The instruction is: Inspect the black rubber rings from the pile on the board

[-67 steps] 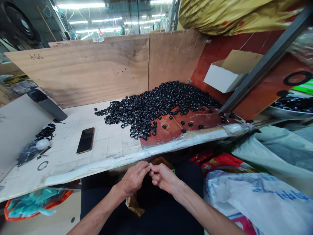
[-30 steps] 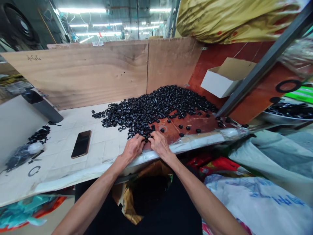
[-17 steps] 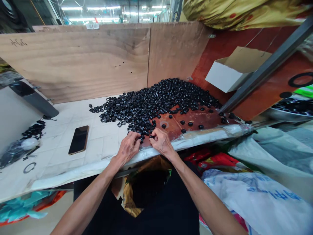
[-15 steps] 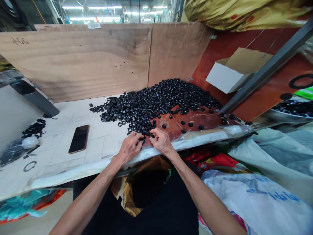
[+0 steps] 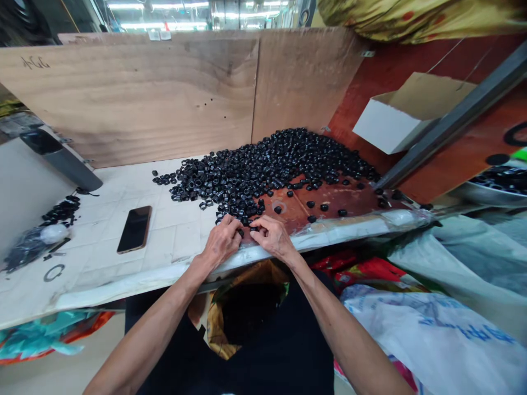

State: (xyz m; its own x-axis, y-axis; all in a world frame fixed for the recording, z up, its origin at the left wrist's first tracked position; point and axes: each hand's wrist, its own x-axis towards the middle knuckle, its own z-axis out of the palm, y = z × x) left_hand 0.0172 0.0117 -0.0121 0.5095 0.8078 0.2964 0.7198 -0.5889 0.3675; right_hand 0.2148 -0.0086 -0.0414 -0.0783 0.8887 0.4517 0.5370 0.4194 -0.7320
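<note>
A wide heap of small black ring-shaped parts lies on the bench against the wooden back board. At its near edge, by the front of the bench, my left hand is closed with a small black ring between thumb and fingers. My right hand sits just beside it, its fingers pinched on another small black ring. The fingertips of both hands are close together. Below the bench edge, an open yellow bag stands between my forearms; its inside is dark.
A phone lies on the white left part of the bench. Farther left are a flat grey ring and a bag of black parts. An open white box hangs at the right, near a slanted metal post. White sacks lie lower right.
The view has shifted slightly. Both hands stay at the near edge of the heap, with only small finger movements; the heap looks the same.
</note>
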